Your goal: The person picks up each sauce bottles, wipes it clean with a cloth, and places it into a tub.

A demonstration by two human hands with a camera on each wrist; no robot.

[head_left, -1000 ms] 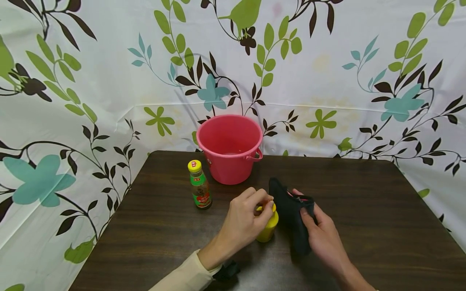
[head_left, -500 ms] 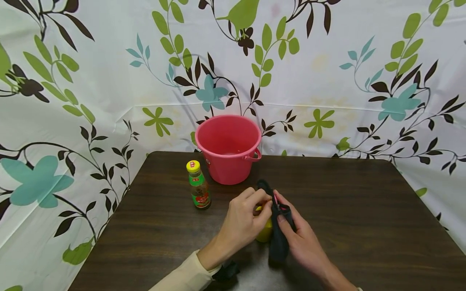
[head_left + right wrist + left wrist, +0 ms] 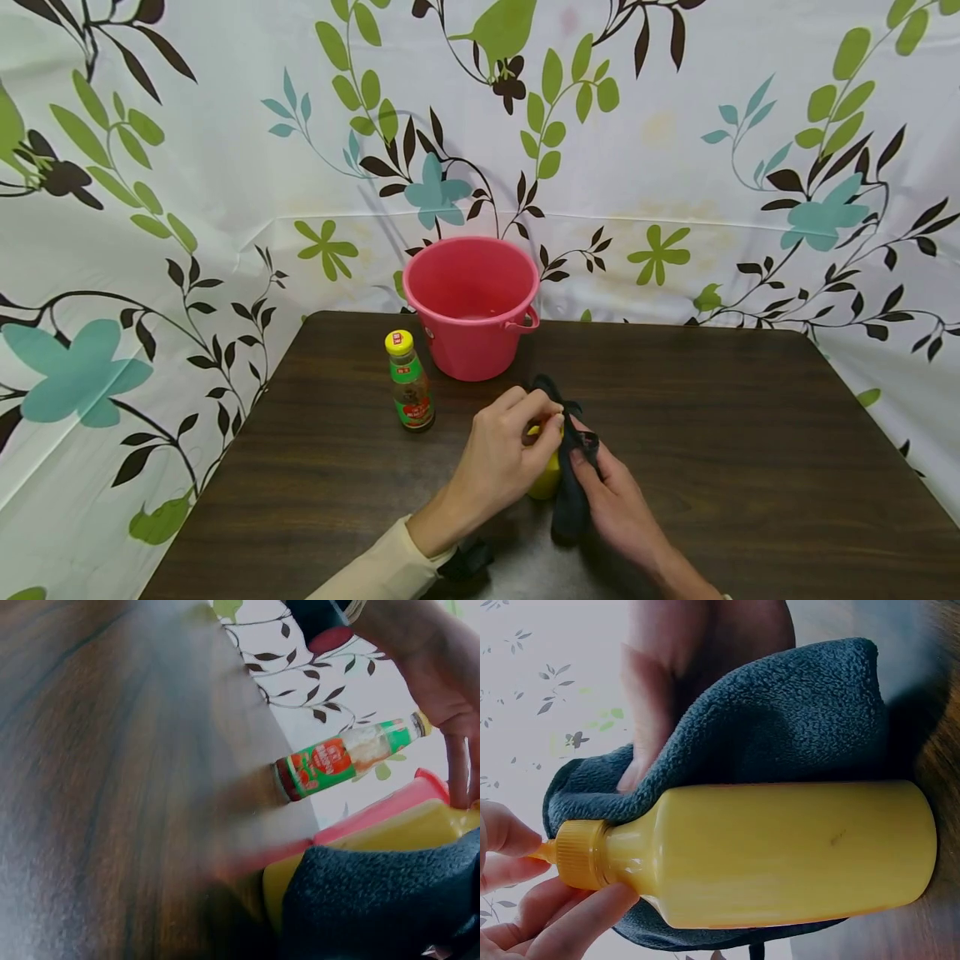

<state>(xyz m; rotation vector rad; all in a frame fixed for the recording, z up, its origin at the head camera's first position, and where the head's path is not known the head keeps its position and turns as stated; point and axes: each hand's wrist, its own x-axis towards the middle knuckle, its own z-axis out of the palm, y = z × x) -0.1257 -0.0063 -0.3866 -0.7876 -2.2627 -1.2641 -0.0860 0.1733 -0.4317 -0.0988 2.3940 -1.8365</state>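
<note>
A yellow squeeze bottle stands on the table, partly hidden in the head view by both hands and a cloth. My left hand pinches the tip of its nozzle, with other fingers bent at the neck below the ribbed cap. My right hand grips a dark grey-green fleecy cloth, thumb on the near side. That cloth lies along the right side of the bottle and reaches up past the cap. Its folded middle is bunched under the right fingers.
Behind the left hand stands a glass sauce bottle with a yellow cap and a green and red label. A pink bucket sits at the back of the dark wooden table. A patterned sheet hangs behind.
My right hand has carried the cloth leftward, from a little apart from the yellow bottle to its side, and the cloth has turned more edge-on. My left hand has kept its pinch.
</note>
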